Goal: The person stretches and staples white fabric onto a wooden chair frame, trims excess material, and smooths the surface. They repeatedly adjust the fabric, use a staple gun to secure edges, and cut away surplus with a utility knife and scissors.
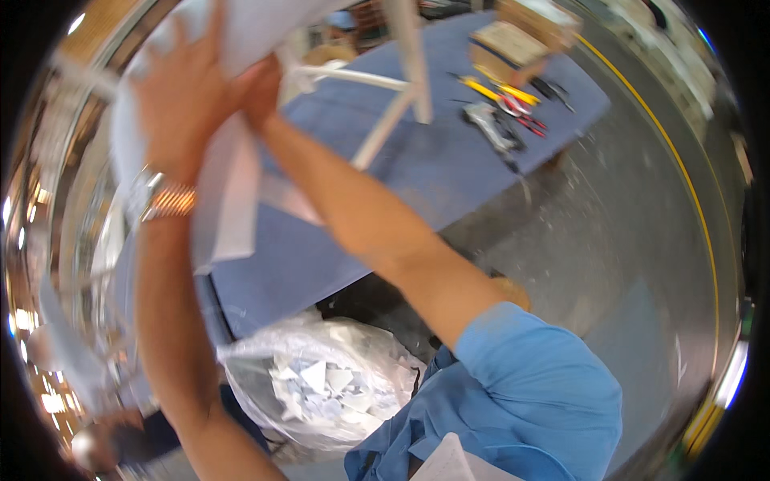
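Left hand (184, 100) spreads wide on white material (261, 28), right hand (261, 90) close beside

"Where does the view look from?"
"Worn on the head, facing down: left hand (188, 100) and right hand (261, 90) near, blue worktable (277, 284) farther, fisheye curving the yellow floor line (674, 141)."

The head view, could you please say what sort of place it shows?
Probably a factory or workshop: tools on a blue-topped table, a clear bag of pale scraps, and a yellow line on the floor.
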`<state>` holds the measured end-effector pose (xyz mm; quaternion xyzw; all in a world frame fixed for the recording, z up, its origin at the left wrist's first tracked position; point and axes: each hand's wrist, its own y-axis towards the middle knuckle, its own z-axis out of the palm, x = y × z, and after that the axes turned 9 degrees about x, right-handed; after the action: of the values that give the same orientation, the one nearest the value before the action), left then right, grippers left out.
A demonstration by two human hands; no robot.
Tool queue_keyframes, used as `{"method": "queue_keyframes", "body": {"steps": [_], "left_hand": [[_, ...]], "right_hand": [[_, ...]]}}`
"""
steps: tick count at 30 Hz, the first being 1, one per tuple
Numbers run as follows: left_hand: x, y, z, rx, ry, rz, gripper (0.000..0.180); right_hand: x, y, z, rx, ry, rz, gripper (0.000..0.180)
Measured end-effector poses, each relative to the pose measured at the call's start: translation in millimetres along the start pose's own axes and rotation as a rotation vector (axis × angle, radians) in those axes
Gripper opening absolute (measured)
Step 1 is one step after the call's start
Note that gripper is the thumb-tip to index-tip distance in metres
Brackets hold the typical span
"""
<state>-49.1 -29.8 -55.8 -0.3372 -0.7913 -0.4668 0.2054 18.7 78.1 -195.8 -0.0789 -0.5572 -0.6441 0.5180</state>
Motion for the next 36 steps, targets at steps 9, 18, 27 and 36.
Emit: {"method": "queue_keyframes", "body": {"steps": [9, 18, 27, 36], "left_hand": [[-37.5, 18.0, -4.0, 0.155, 0.301, -0.116, 0.097], [-33.7, 8.9, -26.8, 0.227, 0.026, -0.081, 0.118], [-38.7, 29.6, -39.6, 0.274, 0.042, -0.071, 0.124], [-39.1, 15.5, -33.9, 0.189, 0.037, -0.031, 0.120]], "right_hand": [[-59.9, 14.8, -252.1, 0.731, 0.445, 0.667, 0.040], [-261.0, -24.6, -509.6, -0.831, 0.931, 0.944, 0.079], [-335.4, 9.1, -534.9, -0.809, 0.408, 1.106, 0.055], [-83.5, -10.6, -433.1, 0.025, 0.999, 0.978, 0.050]]}}
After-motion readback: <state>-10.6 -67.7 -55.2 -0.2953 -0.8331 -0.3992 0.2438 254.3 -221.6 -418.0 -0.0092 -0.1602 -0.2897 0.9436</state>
